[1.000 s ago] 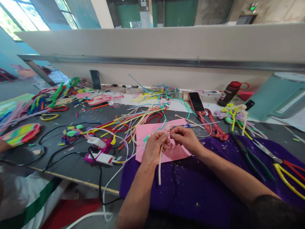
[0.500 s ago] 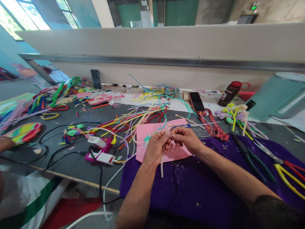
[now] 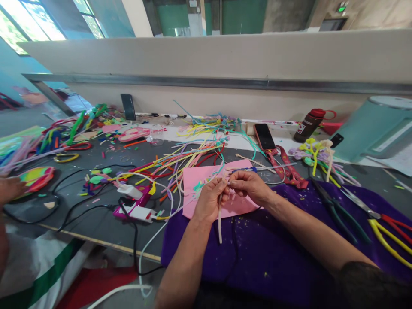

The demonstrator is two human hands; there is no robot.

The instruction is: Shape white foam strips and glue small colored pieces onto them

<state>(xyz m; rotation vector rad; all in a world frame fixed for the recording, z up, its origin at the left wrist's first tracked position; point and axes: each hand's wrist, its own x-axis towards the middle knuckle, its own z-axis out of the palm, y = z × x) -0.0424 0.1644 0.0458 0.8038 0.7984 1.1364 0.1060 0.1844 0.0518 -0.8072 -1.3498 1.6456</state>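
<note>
My left hand [image 3: 210,198] and my right hand [image 3: 249,187] meet over a pink paper sheet [image 3: 206,177], both pinching the top of a cream pipe cleaner [image 3: 219,219]. Its loose end hangs straight down over the purple cloth [image 3: 273,253] that covers the near part of the table. The fingertips of the two hands touch at the twisted top of the pipe cleaner.
A heap of coloured pipe cleaners [image 3: 189,156] lies behind the pink sheet. Phone [image 3: 264,137], red lanyard [image 3: 286,167], bottle [image 3: 309,124], pipe-cleaner flowers [image 3: 317,156], pliers [image 3: 337,212] and scissors [image 3: 383,223] sit right. Cables and a charger [image 3: 135,208] lie left, near another person's hand [image 3: 11,189].
The hanging end of the cream pipe cleaner has shortened slightly as my fingers work its top. The other person's hand at the far left has come further into view.
</note>
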